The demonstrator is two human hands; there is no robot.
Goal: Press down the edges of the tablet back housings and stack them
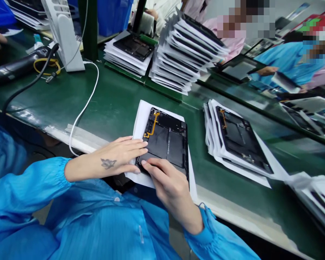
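In front of me an opened black tablet housing lies on a white paper sheet at the bench edge. An orange flex cable runs down its upper left side. My left hand lies flat with fingers stretched over the housing's left edge. Over the lower left part of the housing, my right hand has thumb and fingertips pinched together. Whatever is between those fingertips is too small or hidden to make out.
Right of me is a short stack of similar tablet housings layered with paper. Taller paper-layered stacks stand at the back. A white cable crosses the green bench on the left, near a black handheld tool. Other people work around the bench.
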